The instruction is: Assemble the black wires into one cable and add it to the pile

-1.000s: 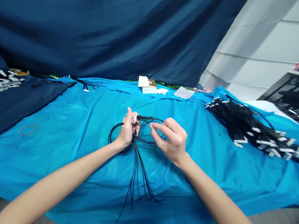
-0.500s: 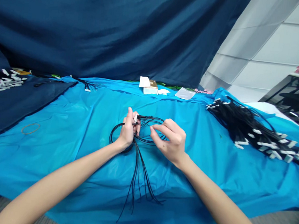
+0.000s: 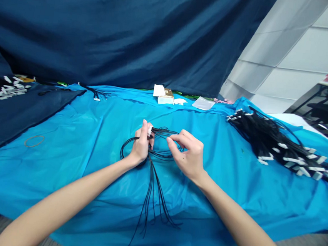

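My left hand (image 3: 142,144) is closed around a coiled bundle of thin black cables (image 3: 162,154), near a white connector (image 3: 149,130). Loops of the bundle stick out on both sides of this hand, and loose cable ends hang down toward the front edge of the blue sheet. My right hand (image 3: 187,150) is at the right side of the loops, thumb and fingertips pinched together. Whether a cable lies between those fingertips is too small to tell.
A big pile of black cables with white connectors (image 3: 273,137) lies at the right. More connectors (image 3: 9,88) are at the far left, on dark cloth. A rubber band (image 3: 34,141) lies on the blue sheet (image 3: 60,175). A small box (image 3: 165,97) stands at the back.
My right thumb and fingertips have drawn slightly closer together and shifted a little to the right. My left hand keeps its hold on the bundle.
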Demonstrator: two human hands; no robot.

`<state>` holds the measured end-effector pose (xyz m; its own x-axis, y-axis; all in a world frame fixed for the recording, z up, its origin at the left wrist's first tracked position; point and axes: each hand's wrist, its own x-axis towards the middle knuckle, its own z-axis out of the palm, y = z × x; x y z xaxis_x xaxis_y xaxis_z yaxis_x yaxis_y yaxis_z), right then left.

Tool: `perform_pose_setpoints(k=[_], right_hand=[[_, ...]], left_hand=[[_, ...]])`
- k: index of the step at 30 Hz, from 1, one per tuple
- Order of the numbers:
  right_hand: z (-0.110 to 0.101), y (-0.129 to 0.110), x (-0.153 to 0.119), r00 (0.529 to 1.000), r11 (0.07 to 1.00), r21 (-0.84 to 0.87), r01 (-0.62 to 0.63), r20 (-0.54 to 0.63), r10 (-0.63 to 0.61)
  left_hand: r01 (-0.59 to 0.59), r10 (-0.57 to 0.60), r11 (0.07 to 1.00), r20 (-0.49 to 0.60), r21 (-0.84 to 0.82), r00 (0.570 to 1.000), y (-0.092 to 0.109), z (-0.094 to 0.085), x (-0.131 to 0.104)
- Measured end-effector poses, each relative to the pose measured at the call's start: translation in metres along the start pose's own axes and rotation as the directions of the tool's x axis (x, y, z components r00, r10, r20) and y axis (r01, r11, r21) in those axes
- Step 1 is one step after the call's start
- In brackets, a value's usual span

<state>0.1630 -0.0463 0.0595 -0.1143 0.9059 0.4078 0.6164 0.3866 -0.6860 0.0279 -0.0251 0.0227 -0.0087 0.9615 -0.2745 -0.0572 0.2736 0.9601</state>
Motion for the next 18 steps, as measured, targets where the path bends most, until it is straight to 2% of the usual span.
perform_pose_setpoints(k=[6, 10, 14, 18], right_hand=[[0.0004, 0.0010, 0.0008, 0.992, 0.986, 0.105, -0.129, 0.001, 0.129], [0.0012, 0.0012, 0.0005, 0.991, 0.987, 0.088, -0.136, 0.001, 0.136], [0.0034, 0.0033, -0.0025, 1.000, 0.998, -0.062, 0.030, -0.003, -0.031], [0.0054, 0.0087, -0.0063, 0.974, 0.950, -0.215, 0.225, 0.059, -0.217]], left_hand=[[-0.007, 0.007, 1.000, -0.011, 0.006, 1.000, -0.0003, 0.0013, -0.0013], [0.036, -0.036, 0.999, -0.010, -0.024, 0.999, 0.0000, 0.0020, -0.0014], [0.095, -0.094, 0.994, 0.031, -0.050, 0.995, -0.0001, 0.0027, -0.0018], [0.065, -0.059, 0.998, 0.163, -0.028, 0.985, -0.0012, 0.0036, -0.0043]])
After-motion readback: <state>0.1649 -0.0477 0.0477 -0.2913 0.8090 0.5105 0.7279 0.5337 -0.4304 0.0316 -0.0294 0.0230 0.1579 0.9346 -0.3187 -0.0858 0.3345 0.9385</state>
